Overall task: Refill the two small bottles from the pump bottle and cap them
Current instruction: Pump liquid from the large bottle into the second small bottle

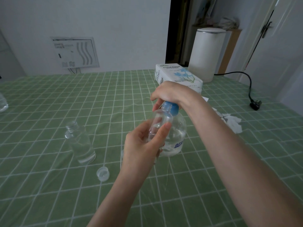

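Green checked tablecloth (49, 99); blue pump (171, 108), seemingly

My left hand (142, 143) and left forearm (118, 194) are bare all the way, the arm a slim, tapering shape that enters from 6 o'clock at the bottom edge. My right hand (170, 92) and right forearm (229, 153) are bare too, the arm looking broader and entering from 4 o'clock. The nail on my left thumb (163, 131) is short, rounded and plain.

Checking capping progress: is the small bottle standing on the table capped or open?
Open. The standing bottle shows a bare threaded neck; a clear cap lies apart on the cloth.
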